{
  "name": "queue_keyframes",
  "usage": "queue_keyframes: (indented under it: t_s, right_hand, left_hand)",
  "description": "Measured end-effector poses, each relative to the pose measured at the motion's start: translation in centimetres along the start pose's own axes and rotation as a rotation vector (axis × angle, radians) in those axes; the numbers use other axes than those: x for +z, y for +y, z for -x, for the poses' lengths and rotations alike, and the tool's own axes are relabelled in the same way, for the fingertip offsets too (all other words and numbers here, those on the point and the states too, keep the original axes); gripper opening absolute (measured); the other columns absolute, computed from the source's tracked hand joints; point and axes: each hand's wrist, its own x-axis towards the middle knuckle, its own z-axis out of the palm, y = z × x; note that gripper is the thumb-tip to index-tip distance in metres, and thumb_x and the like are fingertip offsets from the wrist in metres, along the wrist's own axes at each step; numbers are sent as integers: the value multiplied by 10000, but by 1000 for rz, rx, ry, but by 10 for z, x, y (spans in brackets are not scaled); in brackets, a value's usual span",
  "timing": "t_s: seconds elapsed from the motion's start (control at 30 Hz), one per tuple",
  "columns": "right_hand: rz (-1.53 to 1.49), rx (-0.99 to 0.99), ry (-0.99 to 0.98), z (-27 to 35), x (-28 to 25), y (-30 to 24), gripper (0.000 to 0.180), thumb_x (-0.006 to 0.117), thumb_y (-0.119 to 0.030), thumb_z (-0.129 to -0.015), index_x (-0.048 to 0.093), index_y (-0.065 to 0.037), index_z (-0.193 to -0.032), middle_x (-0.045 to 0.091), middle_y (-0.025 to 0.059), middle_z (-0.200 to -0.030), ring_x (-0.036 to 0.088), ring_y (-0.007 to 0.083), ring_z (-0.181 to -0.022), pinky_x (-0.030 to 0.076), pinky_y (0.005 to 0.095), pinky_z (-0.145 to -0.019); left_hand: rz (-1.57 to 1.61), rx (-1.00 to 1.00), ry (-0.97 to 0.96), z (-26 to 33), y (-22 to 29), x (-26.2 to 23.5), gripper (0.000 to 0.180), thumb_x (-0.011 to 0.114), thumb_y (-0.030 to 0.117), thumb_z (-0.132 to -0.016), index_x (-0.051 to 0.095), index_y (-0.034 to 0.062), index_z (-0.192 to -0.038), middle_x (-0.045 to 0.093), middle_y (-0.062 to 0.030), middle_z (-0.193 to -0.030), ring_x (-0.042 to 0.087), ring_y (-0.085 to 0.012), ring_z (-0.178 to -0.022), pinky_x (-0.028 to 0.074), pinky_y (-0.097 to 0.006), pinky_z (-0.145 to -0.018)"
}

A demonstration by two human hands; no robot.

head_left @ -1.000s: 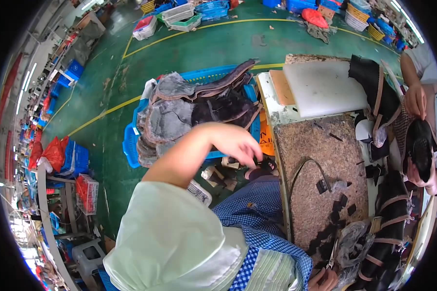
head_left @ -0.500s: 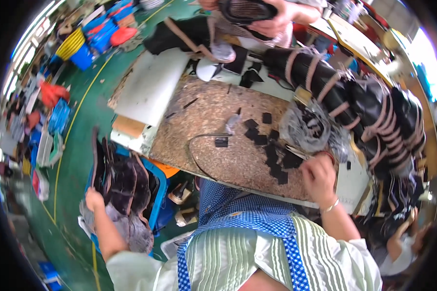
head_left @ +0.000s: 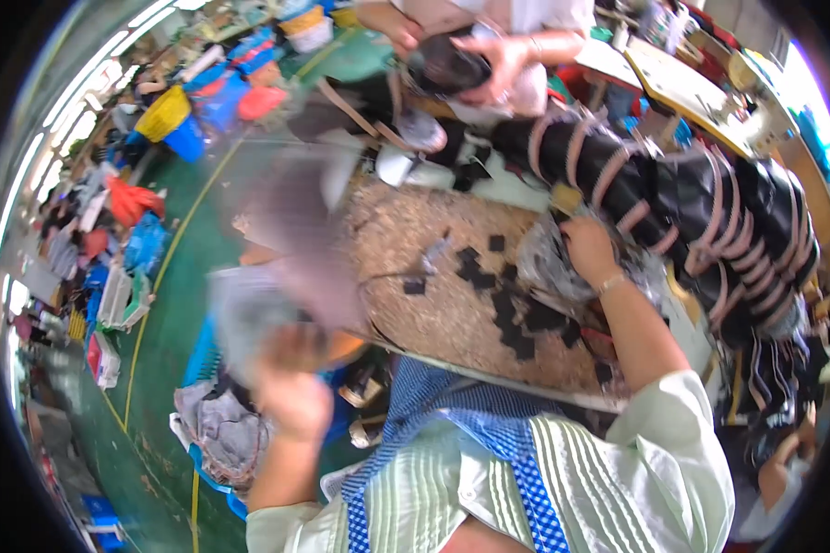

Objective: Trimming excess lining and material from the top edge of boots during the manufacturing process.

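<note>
My left hand (head_left: 290, 398) is raised at the left of the worktable (head_left: 406, 230), closed around a grey and dark shoe piece (head_left: 277, 276) that is smeared by motion blur. My right hand (head_left: 586, 249) reaches across the table, fingers curled into a crinkled clear plastic bag (head_left: 544, 269). Several small black square patches (head_left: 516, 313) lie scattered on the speckled board just before that bag. A long pile of black shoe uppers with pink straps (head_left: 692, 203) lies directly behind my right hand.
Across the table another person's hands (head_left: 498, 55) hold a dark shoe part. Low at my left, a blue bin (head_left: 214, 433) of grey uppers sits on the green floor (head_left: 166, 304). Coloured crates and bags (head_left: 194, 115) line the far left.
My left hand has come up from the blue bin with a grey shoe piece and swings toward the table. My right hand has moved from the black patches to the plastic bag.
</note>
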Motion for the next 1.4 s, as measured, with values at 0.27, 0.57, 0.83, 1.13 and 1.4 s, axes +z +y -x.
queue_keyframes:
  t_s: [0.27, 0.57, 0.83, 1.13, 1.4]
  right_hand:
    - [-136, -59, 85, 12, -24, -2, 152, 619, -30, -699, 661, -56, -842, 627, 118, -830, 600, 319, -834, 494, 413, -758]
    - [-305, -62, 103, -13, -30, 11, 111, 610, -17, -721, 669, -37, -813, 603, 133, -822, 608, 340, -761, 501, 424, -694]
    - [-235, -64, -49, 5, -2, 42, 44, 633, -25, -758, 637, -37, -800, 553, 162, -833, 586, 370, -830, 482, 421, -709]
    - [-524, -260, 149, -207, -40, -191, 111, 561, -86, -827, 588, -50, -929, 599, 163, -893, 606, 368, -851, 494, 453, -717]
    - [-918, -224, -275, -148, -35, -272, 133, 637, -123, -774, 684, 1, -773, 652, 163, -671, 665, 250, -641, 523, 338, -649]
  left_hand:
    - [-401, 304, -777, 52, 26, 103, 560, 600, 182, -783, 522, 176, -1337, 499, -108, -1263, 529, -248, -895, 498, -352, -798]
    - [-196, 64, -428, -10, 11, 75, 480, 770, 213, -731, 611, 56, -1156, 576, -142, -1154, 560, -329, -1056, 442, -418, -922]
    - [-191, -406, -130, 18, -71, 52, 621, 827, 135, -642, 522, 36, -1174, 621, -152, -977, 624, -294, -888, 502, -356, -777]
    - [-117, -391, -112, -31, -45, 71, 355, 719, 18, -677, 609, 56, -1013, 653, -136, -936, 637, -308, -885, 493, -384, -773]
    - [-216, -353, -42, -40, -40, 65, 329, 752, 31, -648, 619, 26, -948, 608, -144, -833, 596, -330, -785, 472, -391, -696]
